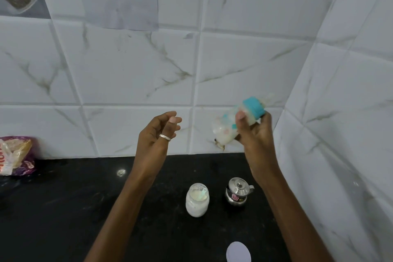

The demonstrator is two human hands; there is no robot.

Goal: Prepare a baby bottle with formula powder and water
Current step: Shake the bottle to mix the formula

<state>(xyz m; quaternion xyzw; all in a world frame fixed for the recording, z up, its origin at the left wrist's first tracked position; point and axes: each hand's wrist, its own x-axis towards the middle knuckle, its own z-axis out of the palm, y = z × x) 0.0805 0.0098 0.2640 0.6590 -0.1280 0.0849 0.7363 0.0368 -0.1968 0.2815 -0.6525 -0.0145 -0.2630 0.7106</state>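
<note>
My right hand (255, 132) grips a baby bottle (227, 125) with a teal collar and a clear teat, held tilted in the air in front of the tiled wall; the bottle looks blurred and holds milky white liquid. My left hand (157, 134) is raised beside it, empty, fingers loosely curled and apart, a ring on one finger. Below on the black counter (85, 208) stands an uncapped glass jar of white formula powder (197, 200). Right of the jar sits a small steel lidded pot (238, 192).
A white round lid (238, 252) lies at the counter's front edge. A purple packet of bread (16, 155) sits at the far left against the wall. Marble-patterned tiled walls meet in a corner on the right.
</note>
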